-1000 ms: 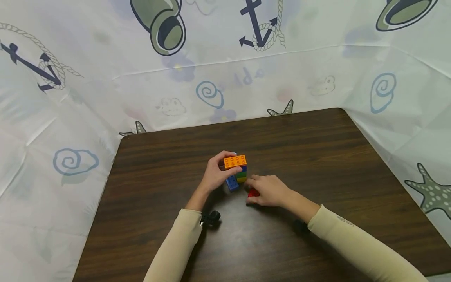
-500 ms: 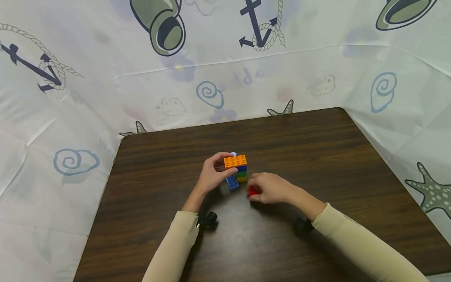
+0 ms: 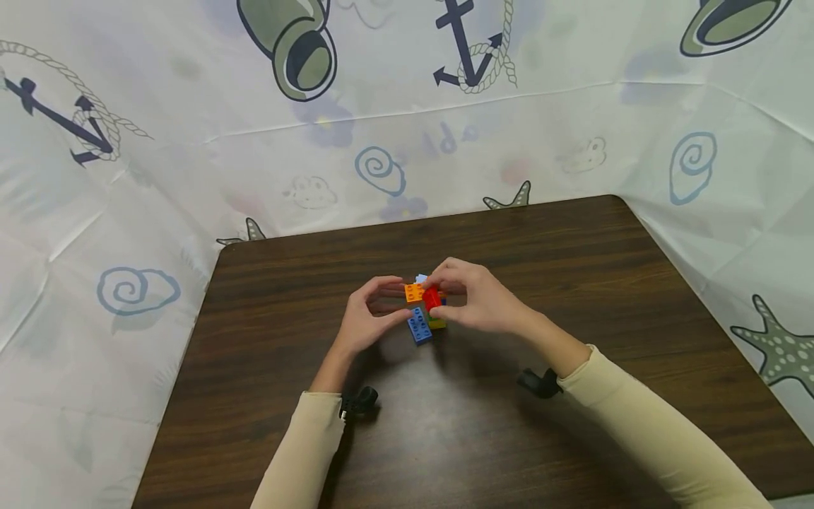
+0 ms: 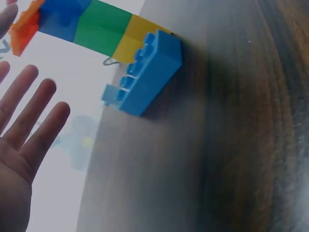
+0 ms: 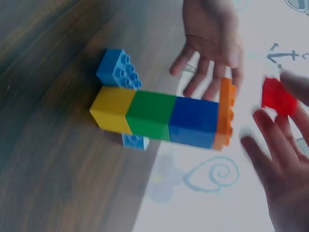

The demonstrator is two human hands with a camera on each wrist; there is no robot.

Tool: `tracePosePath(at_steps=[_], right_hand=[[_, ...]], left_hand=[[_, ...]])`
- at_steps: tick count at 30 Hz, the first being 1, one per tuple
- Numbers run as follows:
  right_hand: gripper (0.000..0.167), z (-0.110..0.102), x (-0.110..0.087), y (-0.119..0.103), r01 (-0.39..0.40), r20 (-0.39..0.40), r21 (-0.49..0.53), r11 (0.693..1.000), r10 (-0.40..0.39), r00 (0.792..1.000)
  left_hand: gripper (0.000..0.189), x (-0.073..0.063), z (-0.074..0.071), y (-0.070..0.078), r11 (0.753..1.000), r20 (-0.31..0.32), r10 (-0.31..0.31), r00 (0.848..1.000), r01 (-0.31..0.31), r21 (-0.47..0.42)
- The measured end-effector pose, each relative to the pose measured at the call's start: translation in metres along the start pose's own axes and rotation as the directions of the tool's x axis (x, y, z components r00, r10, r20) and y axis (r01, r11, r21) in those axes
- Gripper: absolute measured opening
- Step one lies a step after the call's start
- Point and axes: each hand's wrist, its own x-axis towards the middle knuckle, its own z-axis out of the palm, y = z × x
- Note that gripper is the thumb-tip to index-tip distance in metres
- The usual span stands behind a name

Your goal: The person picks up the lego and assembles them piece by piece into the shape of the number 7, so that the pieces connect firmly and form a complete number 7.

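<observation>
In the head view, I am seeing the right hand (image 3: pixel 480 297) pinching a red brick (image 3: pixel 432 299) and holding it over the orange brick (image 3: pixel 414 293), which is topping a tower (image 3: pixel 437 323) near the middle of a brown table (image 3: pixel 572 268). The left hand (image 3: pixel 369 316) is framing the tower's left side, thumb and fingers standing apart. A blue brick (image 3: pixel 420 326) is lying just beside the tower's foot, and a pale blue piece (image 3: pixel 421 278) is showing behind. Cream sleeves (image 3: pixel 302 445) are covering both arms; a white sea-patterned cloth (image 3: pixel 254 162) is hanging beyond. In the left wrist view, the left hand's fingers are lying straight and spread, clear of the blue brick. Below the orange brick, I am making out a dark blue brick (image 4: pixel 63 17), a green brick (image 4: pixel 104 28) and, lowest, a yellow brick (image 4: pixel 131 38). In the right wrist view, the right hand is clasping the red brick between thumb and fingers, and a gap is separating it from the orange brick. The left hand is showing behind the tower, holding nothing.
</observation>
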Motion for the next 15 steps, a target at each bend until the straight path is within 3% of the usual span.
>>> tracePosePath(at_steps=[3, 5, 10, 15], right_hand=[[0.034, 0.008, 0.010, 0.005, 0.013, -0.112, -0.080, 0.997, -0.022, 0.993], [0.033, 0.014, 0.016, 0.007, -0.007, -0.145, -0.100, 0.995, -0.008, 0.989], [0.031, 0.029, 0.030, 0.010, -0.074, -0.161, -0.065, 0.995, 0.063, 0.985], [0.032, 0.038, 0.037, 0.014, -0.112, -0.156, -0.054, 0.992, 0.102, 0.982]], left_hand=[[0.054, -0.001, -0.003, 0.009, 0.996, -0.020, 0.052, 0.998, -0.051, 0.073], [0.057, -0.001, -0.004, 0.015, 0.990, -0.037, 0.089, 0.995, -0.084, 0.116], [0.056, 0.002, -0.006, 0.028, 0.969, -0.062, 0.163, 0.985, -0.148, 0.196], [0.047, 0.002, -0.010, 0.033, 0.956, -0.059, 0.176, 0.983, -0.156, 0.250]])
